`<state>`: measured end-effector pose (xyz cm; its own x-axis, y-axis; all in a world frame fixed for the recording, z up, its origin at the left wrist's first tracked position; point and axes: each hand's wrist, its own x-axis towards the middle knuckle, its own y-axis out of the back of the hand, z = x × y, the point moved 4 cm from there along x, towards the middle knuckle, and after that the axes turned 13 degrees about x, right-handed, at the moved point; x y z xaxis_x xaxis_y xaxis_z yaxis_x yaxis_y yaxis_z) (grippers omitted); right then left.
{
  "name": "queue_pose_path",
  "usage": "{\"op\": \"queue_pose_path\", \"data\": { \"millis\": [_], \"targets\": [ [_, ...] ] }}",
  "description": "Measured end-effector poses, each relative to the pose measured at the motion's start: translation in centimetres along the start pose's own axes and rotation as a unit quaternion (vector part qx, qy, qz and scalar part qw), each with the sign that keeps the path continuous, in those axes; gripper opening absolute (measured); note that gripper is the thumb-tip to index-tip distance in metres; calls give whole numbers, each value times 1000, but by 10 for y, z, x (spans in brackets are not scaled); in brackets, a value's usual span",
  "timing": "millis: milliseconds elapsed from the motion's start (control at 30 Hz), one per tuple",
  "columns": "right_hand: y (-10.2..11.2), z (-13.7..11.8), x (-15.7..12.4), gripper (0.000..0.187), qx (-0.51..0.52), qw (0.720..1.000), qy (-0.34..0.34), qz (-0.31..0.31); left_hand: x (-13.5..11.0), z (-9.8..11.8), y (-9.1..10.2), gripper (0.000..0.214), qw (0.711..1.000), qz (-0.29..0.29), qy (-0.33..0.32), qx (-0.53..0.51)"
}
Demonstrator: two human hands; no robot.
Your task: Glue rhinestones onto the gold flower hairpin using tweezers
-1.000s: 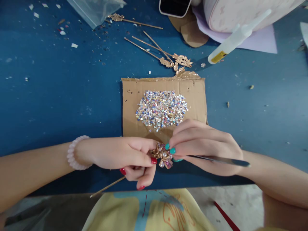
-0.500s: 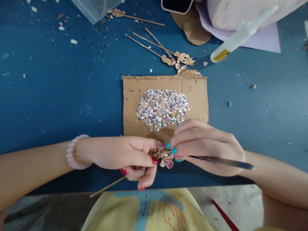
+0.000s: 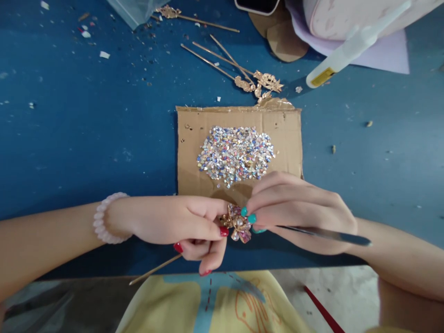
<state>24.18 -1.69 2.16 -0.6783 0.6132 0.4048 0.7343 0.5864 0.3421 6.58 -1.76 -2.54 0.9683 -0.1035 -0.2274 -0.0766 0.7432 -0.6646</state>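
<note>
My left hand (image 3: 180,222) pinches a gold hairpin by its flower-shaped head (image 3: 239,223), which carries pink and clear stones around a pearl. The pin's thin stem (image 3: 156,269) sticks out below that hand toward the lower left. At the flower's right side, the fingertips of my right hand (image 3: 298,210) are closed and touch or nearly touch its petals. Slim dark metal tweezers (image 3: 329,235) lie under the right palm, their back end pointing right; the tips are hidden by my fingers. Just beyond both hands, a pile of small, multicoloured rhinestones (image 3: 236,155) rests on a cardboard sheet (image 3: 289,148).
Several gold hairpins (image 3: 267,82) lie behind the cardboard, another (image 3: 208,24) farther back by a clear plastic bag (image 3: 138,11). A white glue bottle (image 3: 342,58) leans near a pale pouch (image 3: 340,18) and a phone (image 3: 258,4). Scraps dot the blue table (image 3: 76,152).
Both hands keep their hold on the hairpin and the tweezers, almost unmoved. The view has shifted slightly, so the far items sit a little higher.
</note>
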Motion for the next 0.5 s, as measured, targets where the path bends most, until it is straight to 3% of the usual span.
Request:
{"op": "queue_pose_path", "data": {
  "millis": [500],
  "targets": [
    [0,1,-1,5,-12,1000,-13,8,0,2,-2,14,1000,10,11,-7]
  ]
}}
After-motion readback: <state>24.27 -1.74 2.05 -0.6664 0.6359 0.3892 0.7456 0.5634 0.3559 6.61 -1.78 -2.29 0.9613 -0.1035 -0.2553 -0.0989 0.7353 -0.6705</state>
